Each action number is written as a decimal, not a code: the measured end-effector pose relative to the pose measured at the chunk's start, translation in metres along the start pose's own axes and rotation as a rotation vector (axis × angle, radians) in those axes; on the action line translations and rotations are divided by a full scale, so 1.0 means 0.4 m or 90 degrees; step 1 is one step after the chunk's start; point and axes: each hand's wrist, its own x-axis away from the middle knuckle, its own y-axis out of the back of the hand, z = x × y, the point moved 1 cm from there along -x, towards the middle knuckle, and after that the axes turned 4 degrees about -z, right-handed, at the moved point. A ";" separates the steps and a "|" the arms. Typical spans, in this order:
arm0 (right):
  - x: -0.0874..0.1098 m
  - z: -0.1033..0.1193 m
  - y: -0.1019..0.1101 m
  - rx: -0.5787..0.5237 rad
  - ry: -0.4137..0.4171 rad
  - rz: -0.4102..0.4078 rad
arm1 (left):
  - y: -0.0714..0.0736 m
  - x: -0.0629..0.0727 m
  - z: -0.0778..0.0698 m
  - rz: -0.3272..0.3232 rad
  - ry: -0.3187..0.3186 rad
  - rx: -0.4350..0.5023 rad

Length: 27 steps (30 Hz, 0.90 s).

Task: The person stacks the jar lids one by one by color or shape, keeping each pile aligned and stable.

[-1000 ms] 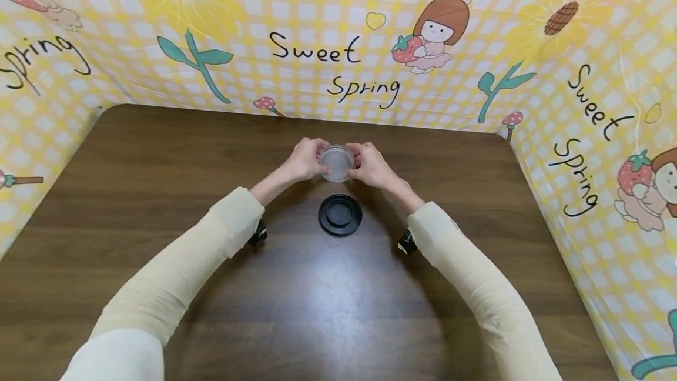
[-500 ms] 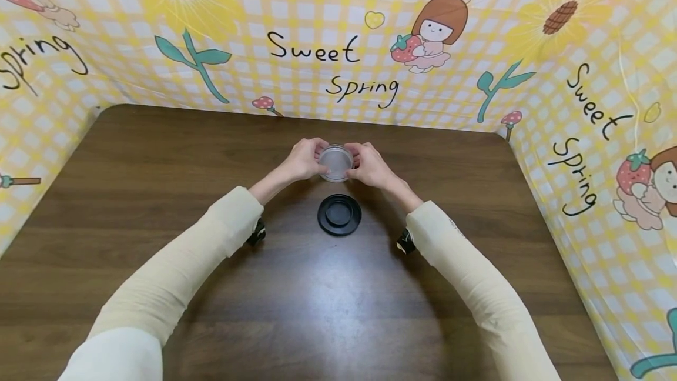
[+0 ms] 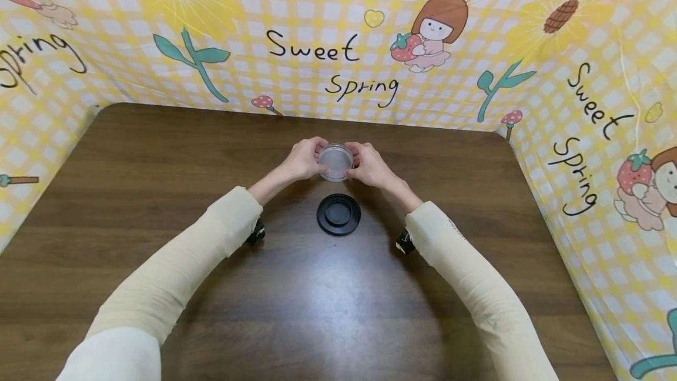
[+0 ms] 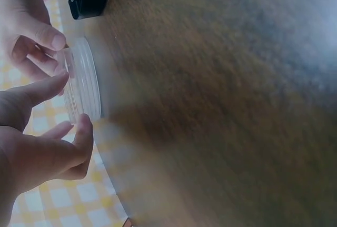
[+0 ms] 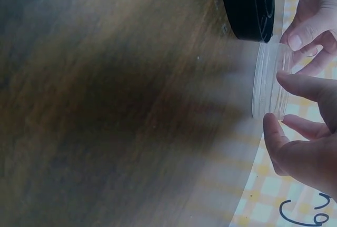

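A shallow, clear round plastic container [image 3: 335, 163] stands on the table between both hands. From its left side, my left hand [image 3: 305, 159] holds it with thumb and fingertips. On the opposite side, my right hand [image 3: 369, 165] grips its edge the same way. In the left wrist view, ridges run around the wall of the container [image 4: 87, 82], low against the tabletop. Closer to me lies a black round disc [image 3: 338, 214] with a raised ring in its middle, touched by neither hand. The right wrist view shows the thick side of the disc [image 5: 245, 6].
The brown wood-grain table [image 3: 254, 310] reaches back to a yellow checked cloth [image 3: 312, 10] printed with flowers and words, which also hangs at both sides. A small black device [image 3: 256, 233] sits under the left cuff, another black device [image 3: 405, 242] under the right.
Both hands keep their hold on the container, and the disc lies where it was. Only a very slight shift of the whole head view shows.
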 end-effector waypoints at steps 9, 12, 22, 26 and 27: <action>0.003 -0.001 -0.003 -0.004 0.009 -0.004 | -0.001 0.001 0.008 0.001 -0.013 -0.006; 0.007 0.000 -0.003 -0.017 -0.001 -0.008 | -0.002 0.002 0.007 -0.002 -0.013 -0.009; 0.020 0.008 -0.002 -0.062 -0.006 -0.030 | 0.002 0.015 0.013 -0.034 0.015 0.001; 0.034 0.009 0.012 -0.088 -0.021 -0.058 | 0.015 0.027 0.016 -0.041 0.022 0.033; 0.037 0.008 0.018 -0.092 -0.028 -0.065 | 0.019 0.032 0.017 -0.041 0.023 0.034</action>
